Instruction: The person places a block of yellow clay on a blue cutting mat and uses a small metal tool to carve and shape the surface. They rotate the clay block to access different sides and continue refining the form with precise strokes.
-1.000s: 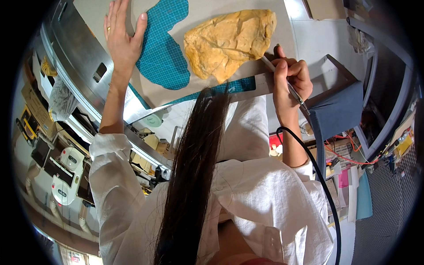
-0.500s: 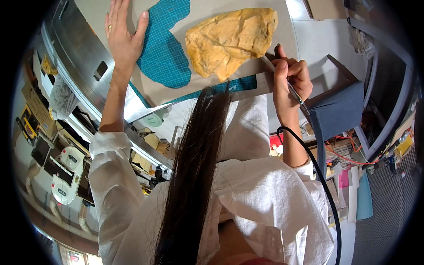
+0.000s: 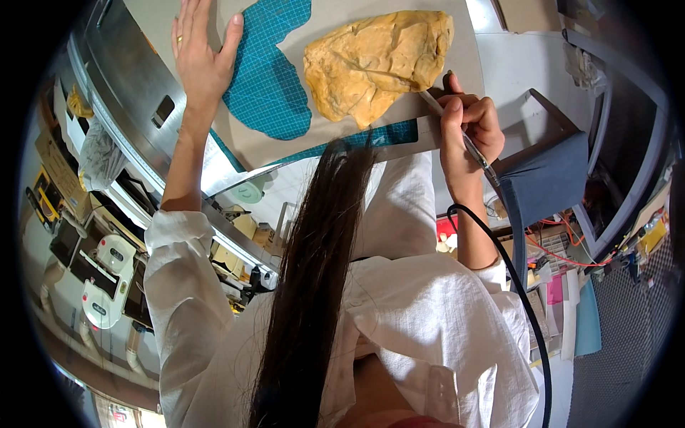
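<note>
A yellow-ochre, rough, stone-like piece (image 3: 378, 64) lies on a grey-brown cardboard sheet (image 3: 275, 151). My right hand (image 3: 471, 128) is closed round a slim silver pen-like tool (image 3: 474, 148), its upper end at the lower right edge of the ochre piece; whether it touches cannot be made out, nor can the tool's exact kind. My left hand (image 3: 205, 68) lies flat on the cardboard's left part, fingers stretched and partly cut off by the top edge. Beside its thumb is a wavy-edged patch of teal gridded cutting mat (image 3: 267, 78).
Long dark hair (image 3: 307, 271) hangs down before me, its tip close to the cardboard's near edge. A black cable (image 3: 524, 285) loops past my right forearm. A blue-grey padded seat (image 3: 546, 185) stands at the right, a metal surface (image 3: 132, 64) at the left.
The cardboard, ochre piece and my left hand have shifted very slightly to the right. My right hand and its tool are almost unchanged.
</note>
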